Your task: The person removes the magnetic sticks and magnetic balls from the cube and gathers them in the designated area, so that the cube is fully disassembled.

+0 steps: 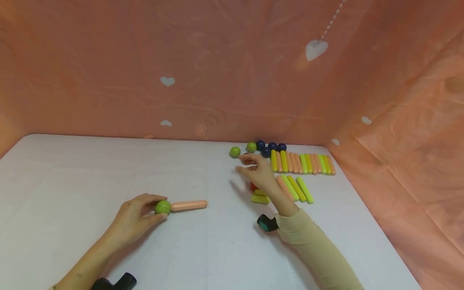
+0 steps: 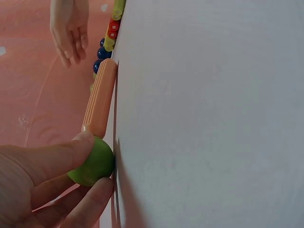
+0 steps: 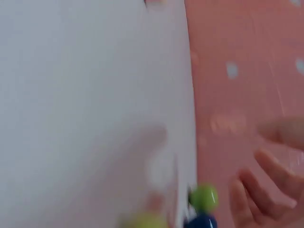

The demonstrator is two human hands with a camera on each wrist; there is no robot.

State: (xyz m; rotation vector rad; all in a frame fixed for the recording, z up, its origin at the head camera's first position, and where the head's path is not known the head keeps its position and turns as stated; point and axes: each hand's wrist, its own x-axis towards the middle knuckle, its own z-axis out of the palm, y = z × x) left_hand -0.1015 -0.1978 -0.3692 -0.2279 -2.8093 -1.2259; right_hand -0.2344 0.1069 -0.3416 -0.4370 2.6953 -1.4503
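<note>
My left hand (image 1: 135, 215) pinches a green ball (image 1: 163, 207) between thumb and fingers at the left middle of the table. A peach-coloured grooved stick (image 1: 189, 205) extends rightward from the ball, its near end meeting it; the left wrist view shows the same ball (image 2: 97, 164) and stick (image 2: 100, 97). Over on the right, my right hand (image 1: 261, 173) hovers with nothing in its grasp, fingers and thumb apart. Just beyond its fingertips lie two green balls (image 1: 235, 152). The right wrist view is blurred, with the right hand (image 3: 270, 190) at its edge.
Several dark blue balls (image 1: 272, 146) sit near the table's back edge. Beside them runs a row of peach, yellow and green sticks (image 1: 306, 163). Nearer are more sticks (image 1: 296, 189) and a red piece (image 1: 253, 186) partly behind the right hand. A patterned orange sheet (image 1: 232, 80) hangs behind.
</note>
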